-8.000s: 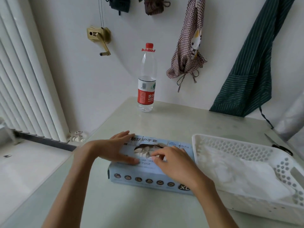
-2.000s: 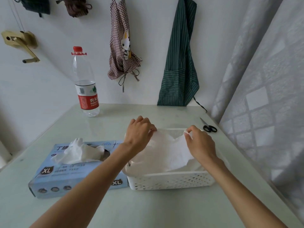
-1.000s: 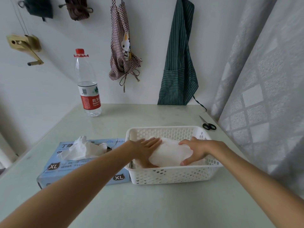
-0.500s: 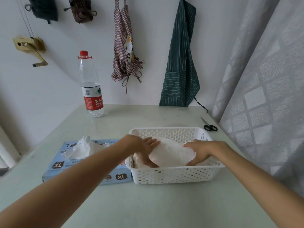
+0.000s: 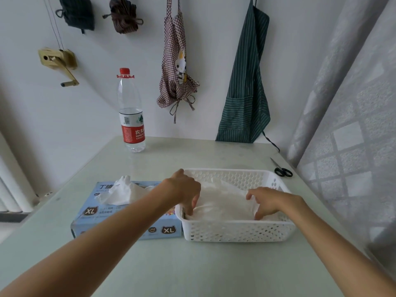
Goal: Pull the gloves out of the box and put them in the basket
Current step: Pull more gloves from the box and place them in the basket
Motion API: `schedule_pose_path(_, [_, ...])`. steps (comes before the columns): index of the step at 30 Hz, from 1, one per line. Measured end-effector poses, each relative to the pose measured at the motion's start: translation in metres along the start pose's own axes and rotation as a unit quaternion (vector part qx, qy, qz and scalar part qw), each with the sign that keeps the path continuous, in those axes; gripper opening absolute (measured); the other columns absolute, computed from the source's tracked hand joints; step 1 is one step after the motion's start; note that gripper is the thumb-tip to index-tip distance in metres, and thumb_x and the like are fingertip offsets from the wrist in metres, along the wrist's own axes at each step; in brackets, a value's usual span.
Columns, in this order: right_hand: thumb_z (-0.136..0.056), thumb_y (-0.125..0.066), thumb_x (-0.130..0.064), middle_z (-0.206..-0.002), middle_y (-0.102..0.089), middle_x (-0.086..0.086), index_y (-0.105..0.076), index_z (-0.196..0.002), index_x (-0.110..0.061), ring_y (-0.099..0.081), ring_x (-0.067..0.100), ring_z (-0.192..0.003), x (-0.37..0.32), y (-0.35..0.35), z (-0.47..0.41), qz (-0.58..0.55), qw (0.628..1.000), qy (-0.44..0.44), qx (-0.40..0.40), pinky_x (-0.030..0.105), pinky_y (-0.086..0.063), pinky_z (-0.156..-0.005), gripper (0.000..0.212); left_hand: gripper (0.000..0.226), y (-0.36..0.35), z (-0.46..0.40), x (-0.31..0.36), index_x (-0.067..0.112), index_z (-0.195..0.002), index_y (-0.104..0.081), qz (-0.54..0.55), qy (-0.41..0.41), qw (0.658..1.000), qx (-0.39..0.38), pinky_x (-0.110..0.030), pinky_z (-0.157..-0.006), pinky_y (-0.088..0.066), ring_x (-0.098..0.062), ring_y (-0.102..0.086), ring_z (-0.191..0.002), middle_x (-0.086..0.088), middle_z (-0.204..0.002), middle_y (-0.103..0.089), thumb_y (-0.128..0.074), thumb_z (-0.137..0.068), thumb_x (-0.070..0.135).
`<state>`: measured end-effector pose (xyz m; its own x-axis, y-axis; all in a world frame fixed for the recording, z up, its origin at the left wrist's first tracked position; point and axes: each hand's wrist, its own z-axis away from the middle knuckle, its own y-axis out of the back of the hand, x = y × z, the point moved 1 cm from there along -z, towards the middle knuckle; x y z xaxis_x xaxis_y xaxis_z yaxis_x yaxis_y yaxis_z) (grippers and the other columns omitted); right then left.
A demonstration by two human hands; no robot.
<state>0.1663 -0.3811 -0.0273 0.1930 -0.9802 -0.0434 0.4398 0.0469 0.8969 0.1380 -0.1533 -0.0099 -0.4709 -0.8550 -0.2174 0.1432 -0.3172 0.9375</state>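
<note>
The tabletop (image 5: 192, 264) near edge is unobstructed; the box (image 5: 128, 224) is flanked directly by the basket (image 5: 237, 232).

Both hands in white basket (image 5: 237, 232), fingers down on the gloves (image 5: 222, 204): left hand (image 5: 185, 190) at left end, right hand (image 5: 267, 200) at right. Blue box (image 5: 102, 219) touching basket's left side, w/ one glove (image 5: 124, 192) sticking out the top.
</note>
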Motion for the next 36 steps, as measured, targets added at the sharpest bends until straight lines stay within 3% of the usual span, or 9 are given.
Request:
schedule_pose_path(4, [-0.082, -0.071, -0.022, -0.141, -0.042, -0.002, -0.043, -0.137, -0.026, -0.044, 0.018, -0.125, -0.011, 0.010, 0.008, 0.000, 0.996, 0.003, 0.093, 0.033, -0.042, -0.098, 0.061, 0.035, -0.005, 0.012, -0.015, 0.028, -0.101, -0.071, 0.119, 0.012, 0.989, 0.084, -0.025, -0.084, -0.027, -0.005, -0.055, -0.098, 0.014, -0.105, -0.066, -0.076, -0.072, 0.047])
schedule_pose_path(7, [-0.086, -0.065, -0.019, -0.113, -0.058, -0.009, -0.061, -0.110, -0.034, -0.055, 0.010, -0.099, -0.045, 0.011, 0.014, -0.080, 0.975, 0.100, 0.184, 0.026, -0.044, -0.078, 0.028, 0.037, -0.016, 0.013, -0.018, 0.032, -0.099, -0.071, 0.130, 0.015, 0.981, 0.142, -0.026, -0.086, -0.028, -0.009, -0.042, -0.110, 0.013, -0.114, -0.060, -0.072, -0.070, 0.055])
schedule_pose_path(10, [-0.088, -0.061, -0.020, -0.093, -0.063, -0.012, -0.069, -0.094, -0.035, -0.059, 0.009, -0.083, -0.081, 0.005, 0.016, -0.126, 0.963, 0.162, 0.175, 0.028, -0.050, -0.076, 0.018, 0.033, -0.021, 0.008, -0.017, 0.030, -0.099, -0.072, 0.123, 0.031, 0.982, 0.142, -0.029, -0.092, -0.030, -0.014, -0.041, -0.117, 0.010, -0.120, -0.060, -0.061, -0.081, 0.056])
schedule_pose_path(15, [-0.086, -0.063, -0.026, -0.093, -0.065, -0.008, -0.070, -0.097, -0.033, -0.060, 0.009, -0.084, -0.096, -0.009, 0.009, -0.071, 0.976, 0.152, 0.143, 0.021, -0.046, -0.069, 0.015, 0.028, -0.023, 0.020, -0.016, 0.031, -0.103, -0.072, 0.178, 0.011, 0.968, 0.174, -0.031, -0.100, -0.029, -0.012, -0.037, -0.126, 0.010, -0.131, -0.055, -0.057, -0.087, 0.049])
schedule_pose_path(19, [-0.087, -0.064, -0.029, -0.090, -0.062, -0.015, -0.067, -0.096, -0.036, -0.057, 0.004, -0.078, -0.097, 0.000, 0.019, -0.114, 0.962, 0.150, 0.195, 0.019, -0.041, -0.063, 0.011, 0.023, -0.024, 0.063, -0.045, 0.035, -0.111, -0.066, 0.242, 0.052, 0.936, 0.249, -0.029, -0.103, -0.030, -0.008, -0.037, -0.128, 0.014, -0.136, -0.051, -0.058, -0.090, 0.041])
schedule_pose_path(26, [-0.092, -0.056, -0.029, -0.086, -0.062, -0.018, -0.068, -0.096, -0.036, -0.057, 0.001, -0.081, -0.170, 0.000, 0.033, -0.202, 0.909, 0.229, 0.282, 0.017, -0.043, -0.066, 0.015, 0.033, -0.062, 0.127, -0.126, 0.040, -0.115, -0.058, 0.323, 0.223, 0.890, 0.232, -0.038, -0.104, -0.041, -0.013, -0.050, -0.122, 0.008, -0.133, -0.055, -0.063, -0.089, 0.021])
schedule_pose_path(29, [-0.095, -0.051, -0.033, -0.098, -0.064, -0.016, -0.068, -0.104, -0.033, -0.054, 0.005, -0.094, -0.206, -0.005, 0.027, -0.185, 0.903, 0.250, 0.297, 0.023, -0.046, -0.077, 0.020, 0.033, -0.070, 0.129, -0.135, 0.048, -0.111, -0.051, 0.391, 0.156, 0.886, 0.196, -0.033, -0.111, -0.033, -0.006, -0.043, -0.126, 0.013, -0.137, -0.050, -0.059, -0.092, 0.022])
schedule_pose_path(32, [-0.091, -0.051, -0.052, -0.099, -0.062, -0.014, -0.064, -0.108, -0.031, -0.055, 0.008, -0.096, -0.230, -0.010, 0.023, -0.175, 0.902, 0.273, 0.284, 0.025, -0.045, -0.076, 0.031, 0.036, -0.076, 0.125, -0.130, 0.041, -0.127, -0.049, 0.438, 0.088, 0.885, 0.128, -0.022, -0.109, -0.027, 0.003, -0.035, -0.130, 0.020, -0.143, -0.040, -0.056, -0.093, 0.031])
schedule_pose_path(36, [-0.081, -0.063, -0.058, -0.088, -0.056, -0.016, -0.059, -0.097, -0.029, -0.053, 0.005, -0.081, -0.239, -0.020, 0.018, -0.183, 0.906, 0.264, 0.275, 0.019, -0.040, -0.065, 0.034, 0.064, -0.081, 0.122, -0.139, 0.040, -0.135, -0.040, 0.447, 0.141, 0.868, 0.164, -0.032, -0.110, -0.033, -0.002, -0.040, -0.125, 0.013, -0.142, -0.044, -0.073, -0.081, 0.028])
